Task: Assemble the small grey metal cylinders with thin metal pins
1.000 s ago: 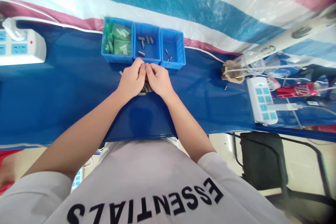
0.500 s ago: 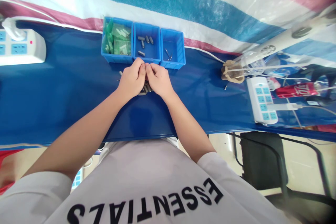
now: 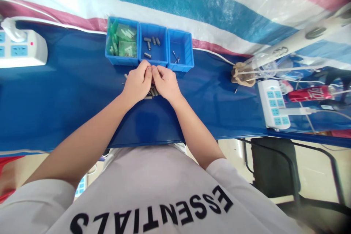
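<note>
My left hand [image 3: 138, 83] and my right hand [image 3: 166, 82] meet over the blue table, thumbs side by side, just in front of the middle bin. Both have their fingers curled in; whatever they pinch is hidden behind the thumbs. Beneath and between them lies a small heap of dark metal cylinders [image 3: 153, 91], partly covered by the hands. A thin light pin [image 3: 125, 76] pokes out left of my left hand. The middle blue bin [image 3: 164, 53] holds several grey metal cylinders [image 3: 154, 40].
The left bin [image 3: 120, 60] contains green plastic and white pieces; the right bin [image 3: 189, 53] has a few thin metal pins [image 3: 176, 57]. Power strips stand at left [image 3: 30, 49] and right [image 3: 274, 106]. A red can [image 3: 309, 93] lies at far right, near a cut bottle [image 3: 242, 75].
</note>
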A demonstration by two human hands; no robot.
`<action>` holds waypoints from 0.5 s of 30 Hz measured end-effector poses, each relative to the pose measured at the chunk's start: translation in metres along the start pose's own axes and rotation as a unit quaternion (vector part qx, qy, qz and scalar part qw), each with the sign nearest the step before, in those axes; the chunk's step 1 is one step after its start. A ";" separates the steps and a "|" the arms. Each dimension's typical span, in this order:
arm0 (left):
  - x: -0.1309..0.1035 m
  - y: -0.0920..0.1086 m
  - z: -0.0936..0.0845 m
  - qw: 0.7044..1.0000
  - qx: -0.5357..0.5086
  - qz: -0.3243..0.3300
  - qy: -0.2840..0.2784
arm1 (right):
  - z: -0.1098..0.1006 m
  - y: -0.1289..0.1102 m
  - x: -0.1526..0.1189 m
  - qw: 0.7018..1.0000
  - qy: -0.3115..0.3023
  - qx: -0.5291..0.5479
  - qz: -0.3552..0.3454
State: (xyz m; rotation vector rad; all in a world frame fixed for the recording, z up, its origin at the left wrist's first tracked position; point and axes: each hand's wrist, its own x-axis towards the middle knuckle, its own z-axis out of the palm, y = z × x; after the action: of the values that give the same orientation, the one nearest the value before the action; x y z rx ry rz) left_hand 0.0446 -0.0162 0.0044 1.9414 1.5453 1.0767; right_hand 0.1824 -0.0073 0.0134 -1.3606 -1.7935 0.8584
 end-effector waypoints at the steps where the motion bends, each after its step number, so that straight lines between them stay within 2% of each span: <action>1: 0.000 0.000 0.000 1.000 0.000 -0.002 -0.001 | 0.000 0.000 0.000 1.000 0.000 -0.001 -0.001; 15: 0.000 -0.001 0.001 1.000 -0.012 -0.015 -0.009 | 0.000 -0.001 0.000 1.000 -0.003 -0.005 -0.003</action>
State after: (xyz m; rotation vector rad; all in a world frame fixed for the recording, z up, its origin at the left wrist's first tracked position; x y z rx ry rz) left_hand 0.0443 -0.0159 0.0027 1.9008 1.5406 1.0565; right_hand 0.1823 -0.0077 0.0140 -1.3604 -1.8068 0.8521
